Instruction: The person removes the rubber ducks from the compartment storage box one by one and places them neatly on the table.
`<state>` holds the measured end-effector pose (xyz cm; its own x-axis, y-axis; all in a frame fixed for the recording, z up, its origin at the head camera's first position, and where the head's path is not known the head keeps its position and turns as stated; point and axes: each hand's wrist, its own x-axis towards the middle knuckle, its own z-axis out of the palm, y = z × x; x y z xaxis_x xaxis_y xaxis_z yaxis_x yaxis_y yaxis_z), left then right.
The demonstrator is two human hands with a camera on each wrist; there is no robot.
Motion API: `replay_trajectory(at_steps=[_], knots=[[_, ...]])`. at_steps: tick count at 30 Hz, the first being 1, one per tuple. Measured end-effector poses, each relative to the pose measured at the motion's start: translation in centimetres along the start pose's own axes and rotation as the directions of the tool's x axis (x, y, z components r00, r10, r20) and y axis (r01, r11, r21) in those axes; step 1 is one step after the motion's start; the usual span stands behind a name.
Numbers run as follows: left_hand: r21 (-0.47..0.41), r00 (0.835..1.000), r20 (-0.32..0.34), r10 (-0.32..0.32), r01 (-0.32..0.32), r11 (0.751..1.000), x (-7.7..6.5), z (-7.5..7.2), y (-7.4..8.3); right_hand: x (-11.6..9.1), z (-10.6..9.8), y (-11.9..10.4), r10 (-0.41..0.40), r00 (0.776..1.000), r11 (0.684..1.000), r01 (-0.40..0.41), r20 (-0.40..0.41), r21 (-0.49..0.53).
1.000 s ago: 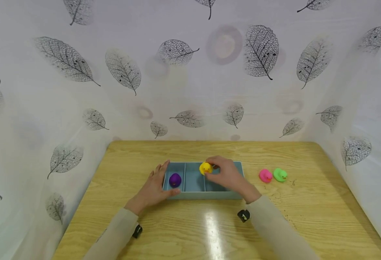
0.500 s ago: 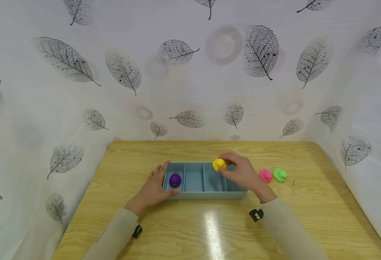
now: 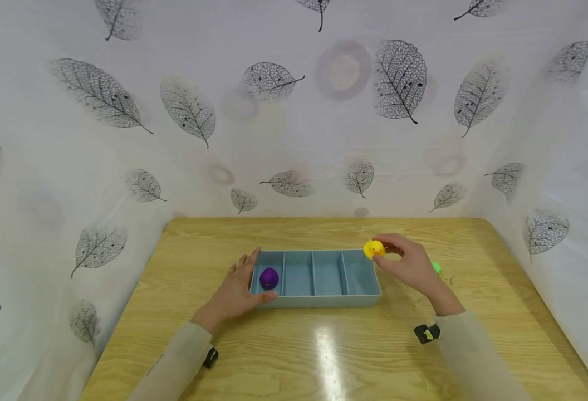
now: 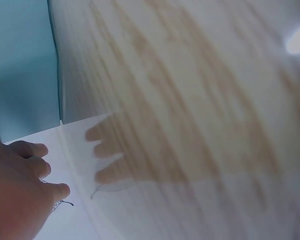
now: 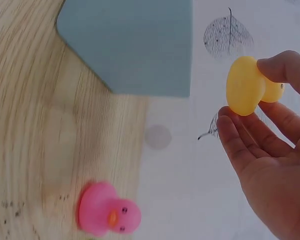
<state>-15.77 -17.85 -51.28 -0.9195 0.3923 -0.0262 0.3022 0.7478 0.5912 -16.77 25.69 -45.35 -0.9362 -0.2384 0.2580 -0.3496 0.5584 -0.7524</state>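
Observation:
My right hand [image 3: 409,267] pinches a yellow rubber duck [image 3: 374,249] between thumb and fingers, raised above the box's far right corner. From the right wrist view, the duck's flat underside [image 5: 244,90] shows, the thumb on one side and fingers under the other. The long blue-grey divided box [image 3: 319,302] lies on the table. In its leftmost compartment sits a rounded purple toy [image 3: 269,278]; three compartments to the right hold nothing. My left hand [image 3: 234,287] rests at the box's left end, fingers extended along the side, thumb at the front rim.
A pink rubber duck [image 5: 110,210] sits on the table right of the box, hidden behind my right hand in the head view. Beside it a green duck [image 3: 436,268] shows partly. A leaf-patterned white curtain [image 3: 294,139] surrounds the wooden table [image 3: 274,345].
My right hand has carried the yellow duck rightward from over the box's middle to its right end, uncovering the right compartments and covering the pink duck. My left hand stays in place.

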Motion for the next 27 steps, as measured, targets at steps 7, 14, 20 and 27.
replay_trajectory(at_steps=[7, 14, 20, 27], knots=[[0.013, 1.0, -0.004, 0.002, -0.002, 1.0, 0.1, 0.1, -0.1, -1.1, -1.9, 1.1, 0.022, 0.999, 1.0, -0.022, -0.043, -0.008], [0.015, 1.0, 0.002, -0.003, 0.003, 1.0, 0.0, 0.2, -0.1, -2.4, -4.2, 2.6, 0.026, 0.997, 0.999, -0.029, -0.072, -0.044], [0.025, 1.0, -0.004, 0.013, -0.013, 1.0, 0.0, 0.1, 0.0, -3.7, -6.5, 4.4, 0.113, 0.988, 0.989, -0.122, -0.105, -0.08], [0.029, 1.0, -0.012, 0.021, -0.02, 0.999, 0.0, 0.1, 0.0, -5.0, -8.3, 6.6, 0.123, 0.983, 0.988, -0.134, -0.136, -0.071]])
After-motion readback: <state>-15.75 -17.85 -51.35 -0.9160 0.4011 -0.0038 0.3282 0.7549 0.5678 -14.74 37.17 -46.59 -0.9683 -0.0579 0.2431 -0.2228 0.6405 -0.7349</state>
